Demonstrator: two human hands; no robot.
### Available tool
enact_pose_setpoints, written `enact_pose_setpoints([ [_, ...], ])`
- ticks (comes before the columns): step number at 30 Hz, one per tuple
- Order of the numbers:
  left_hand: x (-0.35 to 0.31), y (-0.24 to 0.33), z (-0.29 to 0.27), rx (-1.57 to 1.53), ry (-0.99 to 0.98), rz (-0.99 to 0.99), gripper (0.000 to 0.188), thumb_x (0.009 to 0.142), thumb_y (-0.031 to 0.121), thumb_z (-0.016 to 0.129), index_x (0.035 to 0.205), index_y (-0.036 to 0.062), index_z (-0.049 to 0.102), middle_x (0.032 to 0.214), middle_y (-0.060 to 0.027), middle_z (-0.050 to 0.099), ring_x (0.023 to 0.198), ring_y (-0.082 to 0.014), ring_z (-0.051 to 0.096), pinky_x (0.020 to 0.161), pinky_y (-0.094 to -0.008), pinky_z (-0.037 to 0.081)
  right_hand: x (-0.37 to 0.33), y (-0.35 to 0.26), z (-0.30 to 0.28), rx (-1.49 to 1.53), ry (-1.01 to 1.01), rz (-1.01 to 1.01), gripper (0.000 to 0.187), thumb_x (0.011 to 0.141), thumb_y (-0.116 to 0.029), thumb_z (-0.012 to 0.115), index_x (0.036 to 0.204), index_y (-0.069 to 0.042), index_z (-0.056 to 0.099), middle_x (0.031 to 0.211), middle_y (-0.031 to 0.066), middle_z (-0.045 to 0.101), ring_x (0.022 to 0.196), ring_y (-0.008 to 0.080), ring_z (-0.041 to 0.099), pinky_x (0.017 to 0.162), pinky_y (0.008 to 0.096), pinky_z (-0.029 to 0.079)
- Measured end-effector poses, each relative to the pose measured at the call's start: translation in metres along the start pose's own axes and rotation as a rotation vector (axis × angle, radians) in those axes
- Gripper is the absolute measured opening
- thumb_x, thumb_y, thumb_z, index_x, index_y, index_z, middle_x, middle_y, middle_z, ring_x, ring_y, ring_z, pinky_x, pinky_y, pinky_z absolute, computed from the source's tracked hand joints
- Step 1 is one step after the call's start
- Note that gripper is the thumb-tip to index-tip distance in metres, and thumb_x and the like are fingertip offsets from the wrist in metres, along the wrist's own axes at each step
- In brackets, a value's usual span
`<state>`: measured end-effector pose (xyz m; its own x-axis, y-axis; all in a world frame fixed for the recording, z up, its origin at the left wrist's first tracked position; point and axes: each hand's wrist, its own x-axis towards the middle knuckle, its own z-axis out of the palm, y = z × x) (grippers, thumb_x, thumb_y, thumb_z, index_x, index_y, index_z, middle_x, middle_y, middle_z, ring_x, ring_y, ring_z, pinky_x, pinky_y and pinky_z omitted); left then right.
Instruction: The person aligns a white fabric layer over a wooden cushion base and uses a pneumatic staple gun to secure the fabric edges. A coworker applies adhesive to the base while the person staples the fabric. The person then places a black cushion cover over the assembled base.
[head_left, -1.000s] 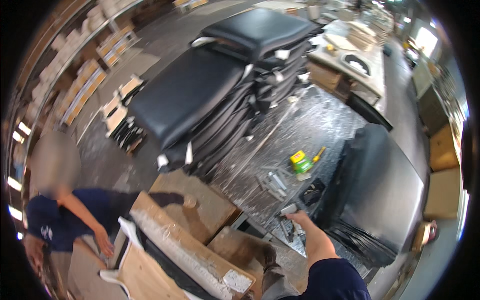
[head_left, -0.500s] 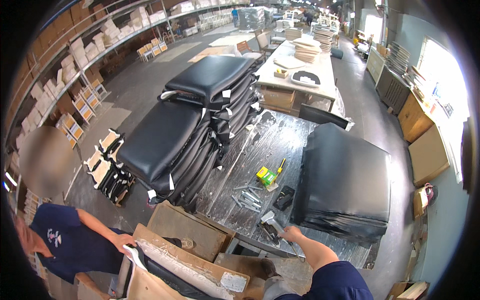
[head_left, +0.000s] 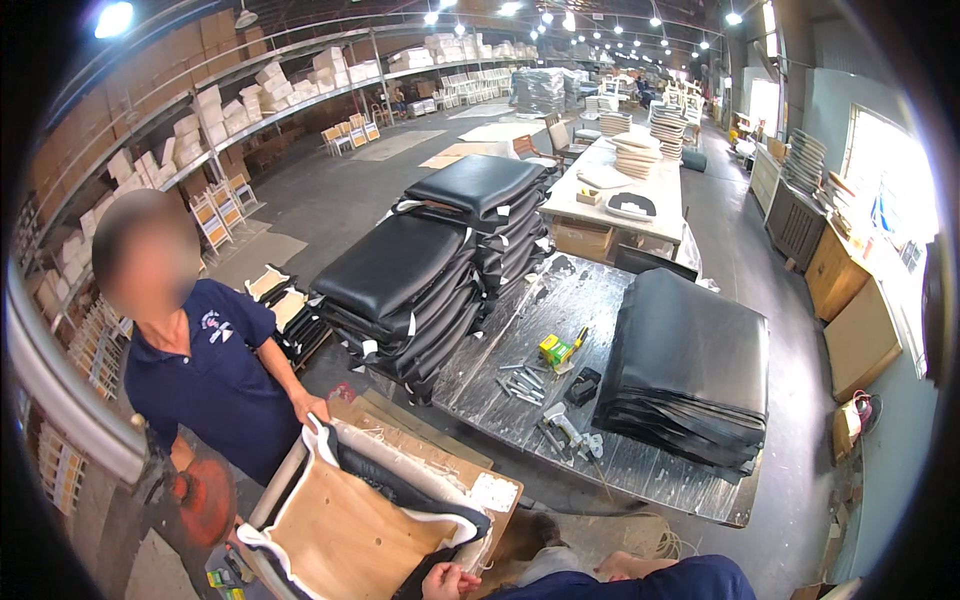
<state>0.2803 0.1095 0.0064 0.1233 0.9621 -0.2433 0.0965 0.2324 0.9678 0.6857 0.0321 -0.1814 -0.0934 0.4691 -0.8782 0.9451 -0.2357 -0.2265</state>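
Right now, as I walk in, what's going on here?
A co-worker's hand is on a corner of a wooden board edged with black material. The camera wearer's left hand is near the board's closest edge; contact is unclear. The right hand is low in view, partly hidden. On the table, a silver tool lies unheld near a stack of black sheets.

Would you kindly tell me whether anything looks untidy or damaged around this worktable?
Metal strips lie loose at differing angles on the worktable, so they look scattered. Its surface also appears scuffed and patchy near the stacked black cushions.
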Motion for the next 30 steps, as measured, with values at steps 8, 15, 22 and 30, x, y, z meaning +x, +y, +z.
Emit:
enact_pose_setpoints([
  [8,0.005,-0.005,-0.012,-0.337,-0.044,-0.349,0.02,0.117,0.021,0.055,0.12,0.0011,0.059,0.098,-0.0187,0.075,0.081,-0.0291,0.078,0.07,-0.0409,0.066,-0.052,-0.004,-0.024,1.007,0.26,0.115,0.026,0.098,-0.025,0.074,0.116,-0.01,0.085,0.087,0.0054,0.079,0.066,0.0182,0.072,0.054,0.0373,0.056],
  [15,-0.001,0.002,-0.016,-0.342,-0.023,-0.389,0.023,0.118,0.023,0.052,0.128,0.0019,0.055,0.101,-0.0216,0.076,0.085,-0.034,0.081,0.073,-0.0461,0.068,-0.086,0.086,-0.133,1.65,0.837,0.126,0.023,0.104,-0.024,0.076,0.113,-0.003,0.075,0.083,0.0091,0.072,0.065,0.0232,0.069,0.054,0.0419,0.056],
  [22,0.001,0.06,0.005,-0.32,-0.003,-0.537,0.035,0.116,0.037,0.058,0.126,0.0038,0.065,0.111,-0.0176,0.074,0.093,-0.0245,0.071,0.077,-0.0392,0.06,-0.09,0.137,-0.233,1.94,1.188,0.059,0.016,0.105,-0.02,0.073,0.109,-0.005,0.076,0.083,0.0041,0.071,0.063,0.0169,0.069,0.054,0.0331,0.056],
  [30,0.019,0.066,0.025,0.422,0.018,-0.343,0.049,0.104,0.034,0.07,0.148,0.013,0.067,0.133,-0.018,0.074,0.118,-0.0342,0.071,0.1,-0.05,0.057,-0.053,0.184,-0.307,2.343,1.427,-0.054,0.045,0.107,-0.012,0.071,0.151,-0.008,0.061,0.106,0.0056,0.075,0.078,0.0176,0.074,0.067,0.0344,0.062],
])
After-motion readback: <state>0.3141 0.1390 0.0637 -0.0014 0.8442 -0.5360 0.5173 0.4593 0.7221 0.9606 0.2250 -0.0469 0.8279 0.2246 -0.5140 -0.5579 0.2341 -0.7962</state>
